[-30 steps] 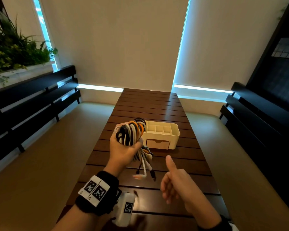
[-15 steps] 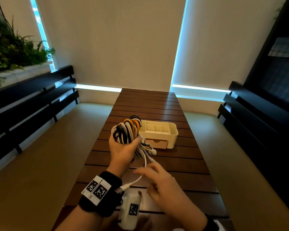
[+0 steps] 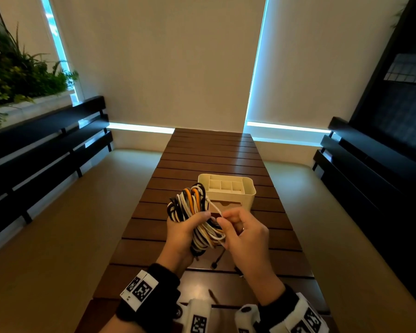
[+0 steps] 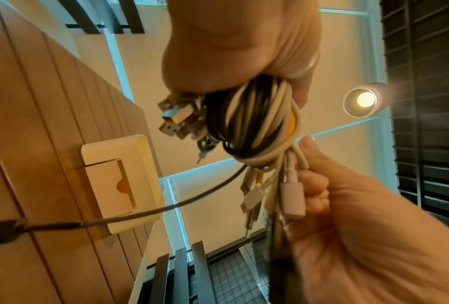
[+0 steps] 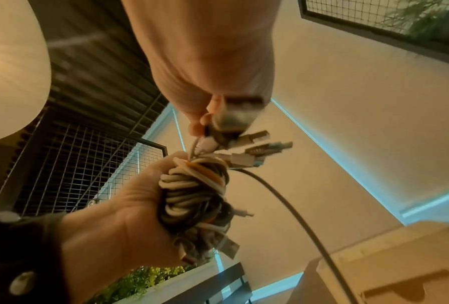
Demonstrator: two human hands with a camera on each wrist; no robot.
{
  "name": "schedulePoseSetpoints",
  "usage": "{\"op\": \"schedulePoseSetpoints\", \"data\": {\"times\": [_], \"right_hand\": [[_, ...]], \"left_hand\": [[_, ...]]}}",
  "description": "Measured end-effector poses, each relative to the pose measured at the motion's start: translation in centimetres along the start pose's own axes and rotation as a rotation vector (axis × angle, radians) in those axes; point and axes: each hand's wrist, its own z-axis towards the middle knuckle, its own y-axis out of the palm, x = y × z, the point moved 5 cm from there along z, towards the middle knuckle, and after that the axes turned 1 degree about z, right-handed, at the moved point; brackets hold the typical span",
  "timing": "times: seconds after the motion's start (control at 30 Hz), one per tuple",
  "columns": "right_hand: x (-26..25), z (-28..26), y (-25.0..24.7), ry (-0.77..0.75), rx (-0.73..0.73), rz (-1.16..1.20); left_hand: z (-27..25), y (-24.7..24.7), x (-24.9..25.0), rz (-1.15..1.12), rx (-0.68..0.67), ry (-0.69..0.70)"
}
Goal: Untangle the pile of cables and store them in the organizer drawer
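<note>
Head view: left hand (image 3: 180, 233) clenches cable bundle (image 3: 190, 207); right hand (image 3: 244, 234) fingers (image 3: 222, 223) pinch white cable (image 3: 214, 207).

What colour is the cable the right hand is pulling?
White; clearest in the head view.

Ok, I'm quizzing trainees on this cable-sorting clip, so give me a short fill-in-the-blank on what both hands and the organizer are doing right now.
1. The left hand grips the ____ of cables.
2. The right hand pinches a single ____ cable that leads out of the bundle.
3. The organizer stands on the ____ table.
4. The organizer's drawer is ____.

Missing words: bundle; white; wooden; closed
</note>
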Motion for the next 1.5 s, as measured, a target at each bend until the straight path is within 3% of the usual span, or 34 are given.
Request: {"op": "schedulePoseSetpoints", "data": {"times": [0.37, 0.53, 0.63, 0.73, 0.9, 1.0, 1.13, 1.23, 1.37, 1.43, 1.5], "right_hand": [[1.1, -0.3, 0.9, 0.126, -0.112, -0.046], [1.7, -1.1, 1.2, 0.106, 0.054, 0.049], [2.0, -1.5, 1.2, 0.138, 0.062, 0.118], [2.0, -1.4, 1.3, 0.217, -0.043, 0.197], [1.8, -0.5, 1.7, 0.341, -0.380, 0.239], [1.0, 0.3, 1.6, 0.315, -0.412, 0.260], [0.0, 0.1, 2.5, 0.233, -0.472, 0.122], [-0.2, -0.4, 2.4, 0.207, -0.427, 0.135], [-0.4, -0.2, 0.9, 0.174, -0.331, 0.353], [0.4, -0.1, 0.0, 0.285, -0.244, 0.421], [2.0, -0.8, -0.9, 0.501, -0.094, 0.406]], "left_hand": [[-0.8, 0.3, -0.6, -0.080, -0.074, -0.094], [-0.7, 0.6, -0.6, 0.008, -0.014, -0.082], [-0.7, 0.6, -0.3, 0.048, -0.009, -0.097], [-0.5, 0.5, -0.2, 0.045, -0.069, -0.129], [-0.8, 0.6, -0.2, 0.085, -0.182, -0.174], [-1.2, 0.9, -0.5, -0.029, -0.146, -0.135], [-0.9, 0.7, -1.3, -0.188, -0.034, -0.106], [-0.6, 0.7, -1.0, -0.188, -0.001, -0.091], [0.0, 0.0, -0.6, -0.181, -0.030, -0.143], [0.3, -0.4, -0.4, -0.169, -0.022, -0.137], [0.5, -0.6, -0.1, -0.135, -0.007, -0.094]]}}
